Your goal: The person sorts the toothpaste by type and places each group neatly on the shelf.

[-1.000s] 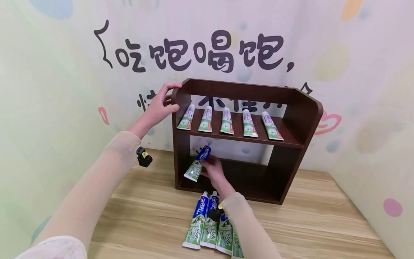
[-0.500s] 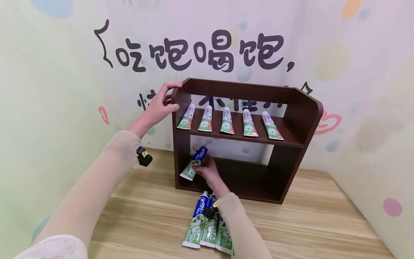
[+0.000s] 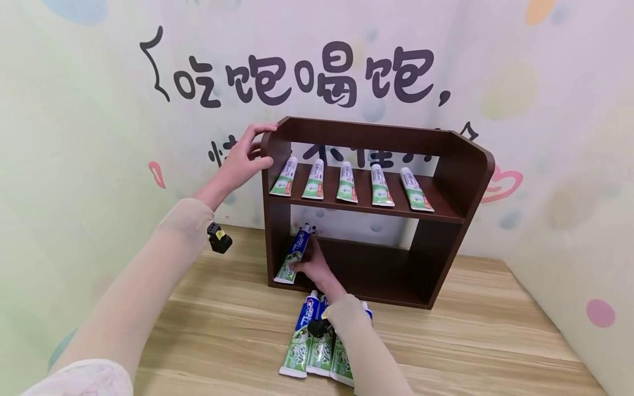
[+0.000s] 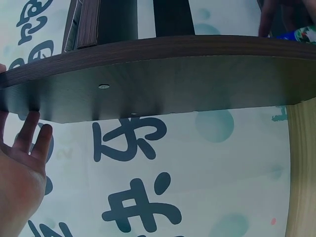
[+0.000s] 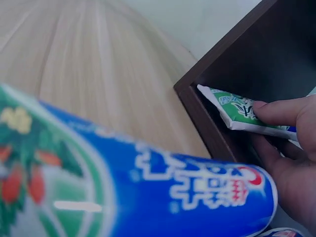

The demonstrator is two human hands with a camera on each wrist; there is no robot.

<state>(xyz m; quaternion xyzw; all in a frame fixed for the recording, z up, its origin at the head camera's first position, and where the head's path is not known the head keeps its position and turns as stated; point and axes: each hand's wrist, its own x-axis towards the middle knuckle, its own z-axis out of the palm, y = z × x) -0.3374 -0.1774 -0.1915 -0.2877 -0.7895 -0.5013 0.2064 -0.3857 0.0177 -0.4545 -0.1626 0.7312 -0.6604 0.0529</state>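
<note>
My right hand (image 3: 319, 268) pinches a blue-and-green toothpaste tube (image 3: 299, 246) at the left end of the lower compartment of a dark brown wooden shelf (image 3: 369, 213). The tube's flat white end lies at the compartment's front edge, beside the left side panel; its cap end points to the back. In the right wrist view the thumb presses on the green part of the tube (image 5: 236, 106), with fingers beneath it. My left hand (image 3: 242, 164) holds the upper edge of the shelf's left side panel (image 4: 163, 79), thumb at its front edge.
Several smaller white-and-green tubes (image 3: 347, 181) lie in a row on the upper shelf board. In front of the shelf, several blue-and-green toothpaste tubes (image 3: 300, 335) lie side by side on the wooden table (image 3: 223, 330), partly under my right forearm. A printed wall (image 3: 376, 33) stands behind.
My right hand has carried the toothpaste tube left and down into the lower compartment's left corner. The left hand keeps its hold on the side panel.
</note>
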